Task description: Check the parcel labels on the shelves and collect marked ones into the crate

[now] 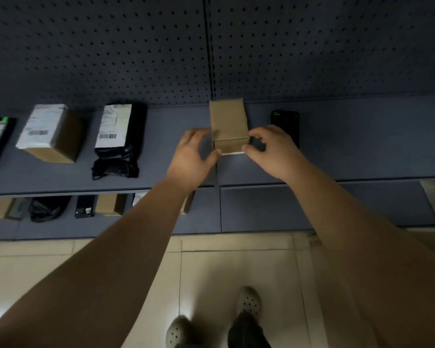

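We see a small brown cardboard box point(228, 126) standing on the upper shelf point(337, 146), in front of the dark pegboard back panel point(111, 46), with a thin white edge showing under its near side. Our left hand point(191, 159) has its fingers curled against the box's left face and its thumb at the lower near corner. Our right hand point(271, 151) pinches the right near corner between thumb and bent fingers. Just behind the right hand lies a flat black parcel point(285, 119). Well to the left on the same shelf lie a black bag with a white barcode label point(118, 139) and a labelled brown box point(50, 133). More parcels lie on the lower shelf point(312, 209). No crate is in view.
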### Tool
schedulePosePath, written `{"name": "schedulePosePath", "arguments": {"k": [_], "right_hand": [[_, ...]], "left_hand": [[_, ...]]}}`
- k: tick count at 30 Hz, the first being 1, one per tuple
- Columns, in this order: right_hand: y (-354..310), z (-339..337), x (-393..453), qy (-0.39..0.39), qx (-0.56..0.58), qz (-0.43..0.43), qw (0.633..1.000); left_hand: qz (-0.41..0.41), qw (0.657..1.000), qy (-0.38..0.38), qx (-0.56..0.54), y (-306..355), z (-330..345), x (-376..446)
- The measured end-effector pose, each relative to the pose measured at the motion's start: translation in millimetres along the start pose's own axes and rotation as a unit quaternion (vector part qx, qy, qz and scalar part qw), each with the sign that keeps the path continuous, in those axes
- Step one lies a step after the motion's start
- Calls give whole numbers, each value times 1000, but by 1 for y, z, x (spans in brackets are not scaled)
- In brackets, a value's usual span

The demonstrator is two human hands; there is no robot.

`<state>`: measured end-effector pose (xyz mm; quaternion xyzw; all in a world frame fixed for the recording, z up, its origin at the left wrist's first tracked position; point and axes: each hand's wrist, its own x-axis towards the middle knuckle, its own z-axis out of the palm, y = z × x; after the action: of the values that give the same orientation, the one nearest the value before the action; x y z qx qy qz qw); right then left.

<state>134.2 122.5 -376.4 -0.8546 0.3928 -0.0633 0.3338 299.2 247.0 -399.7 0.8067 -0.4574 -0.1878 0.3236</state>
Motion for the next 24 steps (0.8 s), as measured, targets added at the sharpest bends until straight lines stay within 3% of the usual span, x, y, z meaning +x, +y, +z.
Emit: {"name": "schedulePosePath", "arguments": {"k": [8,13,19,21,24], "right_hand": [[15,38,57,9,-48,-28,998],[14,56,61,61,-19,-19,998],[4,72,52,51,155,49,985],[9,77,47,23,151,73,985],[11,73,43,64,110,82,988]], "left_hand": [[-35,998,-14,-49,-27,39,48],[-43,992,13,-119,-42,44,49],[54,993,72,-79,-47,23,48],[118,991,54,-39,-45,21,46],[141,989,17,-43,-47,24,43]]}}
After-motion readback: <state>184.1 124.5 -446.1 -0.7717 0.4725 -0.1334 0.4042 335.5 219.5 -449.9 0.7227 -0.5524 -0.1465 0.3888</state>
